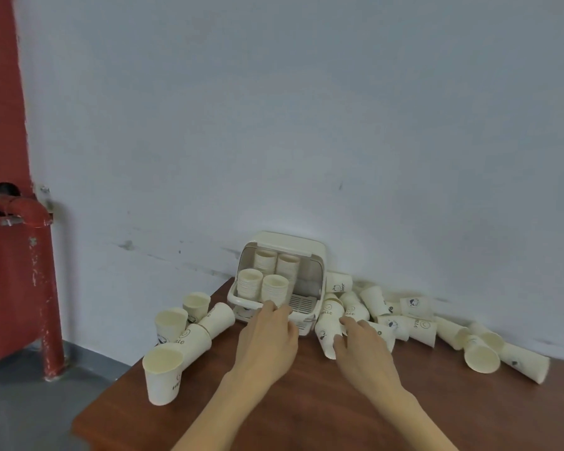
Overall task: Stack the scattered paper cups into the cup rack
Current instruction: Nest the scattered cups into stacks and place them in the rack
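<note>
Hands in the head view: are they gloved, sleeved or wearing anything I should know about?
Both the left hand and the right hand are bare, with no gloves, rings or watch visible. The forearms are uncovered down to the frame's bottom edge, so no sleeves show.

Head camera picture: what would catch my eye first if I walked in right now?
Probably the paper cups scattered on the brown table, upright ones on the left, many tipped over on the right. Next, the white cup rack against the wall, already holding four stacks. The left hand reaches to its front edge while the right hand rests on a fallen cup; a red pipe stands far left.
</note>
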{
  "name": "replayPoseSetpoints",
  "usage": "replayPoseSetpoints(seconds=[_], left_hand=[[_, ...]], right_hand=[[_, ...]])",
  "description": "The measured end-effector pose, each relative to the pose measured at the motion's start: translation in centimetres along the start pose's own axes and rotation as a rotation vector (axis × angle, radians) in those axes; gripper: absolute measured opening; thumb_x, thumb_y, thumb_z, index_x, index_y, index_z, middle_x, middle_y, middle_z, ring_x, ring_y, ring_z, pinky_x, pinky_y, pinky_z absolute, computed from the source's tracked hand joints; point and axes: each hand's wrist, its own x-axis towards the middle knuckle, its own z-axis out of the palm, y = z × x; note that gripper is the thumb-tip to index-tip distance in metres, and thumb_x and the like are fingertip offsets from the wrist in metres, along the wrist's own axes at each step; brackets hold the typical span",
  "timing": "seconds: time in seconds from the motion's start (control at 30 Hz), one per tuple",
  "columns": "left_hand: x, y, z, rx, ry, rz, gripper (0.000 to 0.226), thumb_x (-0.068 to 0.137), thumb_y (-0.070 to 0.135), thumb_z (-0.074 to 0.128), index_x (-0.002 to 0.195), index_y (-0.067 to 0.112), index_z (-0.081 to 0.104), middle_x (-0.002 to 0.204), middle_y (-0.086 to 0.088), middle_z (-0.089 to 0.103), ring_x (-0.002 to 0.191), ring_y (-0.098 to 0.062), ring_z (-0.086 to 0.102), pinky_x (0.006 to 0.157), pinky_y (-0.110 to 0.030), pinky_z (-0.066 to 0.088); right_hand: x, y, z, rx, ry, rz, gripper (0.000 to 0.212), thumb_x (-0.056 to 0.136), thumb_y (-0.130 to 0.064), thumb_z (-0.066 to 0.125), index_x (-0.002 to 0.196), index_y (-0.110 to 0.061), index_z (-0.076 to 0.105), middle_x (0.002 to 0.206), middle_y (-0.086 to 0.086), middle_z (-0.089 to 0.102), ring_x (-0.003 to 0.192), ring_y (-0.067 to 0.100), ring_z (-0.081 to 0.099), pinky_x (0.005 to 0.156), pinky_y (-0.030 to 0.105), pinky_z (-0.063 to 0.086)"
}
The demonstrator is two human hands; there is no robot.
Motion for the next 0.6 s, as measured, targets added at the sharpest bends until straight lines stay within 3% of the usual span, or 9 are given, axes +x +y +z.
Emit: replayPoseSetpoints(seconds=[0.23, 0.6], left_hand=[[-2.6, 2.3, -1.3, -0.003, -0.023, 0.001, 0.037, 0.097, 0.029, 0.042, 0.132, 0.022, 0.053, 0.129, 0.001, 0.051, 0.112, -0.019, 0.055, 0.089, -0.035, 0.047], [-6.7, 8.6, 1.8, -0.032, -0.149, 0.14, 0.034, 0.095, 0.028, 0.044, 0.126, 0.021, 0.057, 0.117, -0.003, 0.054, 0.109, -0.025, 0.054, 0.09, -0.041, 0.046]], right_hand=[[-4.0, 2.2, -4.2, 0.042, 0.012, 0.05, 0.035, 0.095, -0.025, 0.041, 0.127, -0.018, 0.052, 0.115, 0.006, 0.056, 0.108, 0.028, 0.053, 0.084, 0.038, 0.042], [-10.5, 7.3, -7.4, 0.025, 0.072, 0.174, 0.033, 0.096, -0.027, 0.042, 0.124, -0.015, 0.053, 0.108, 0.008, 0.057, 0.105, 0.029, 0.055, 0.085, 0.038, 0.041]])
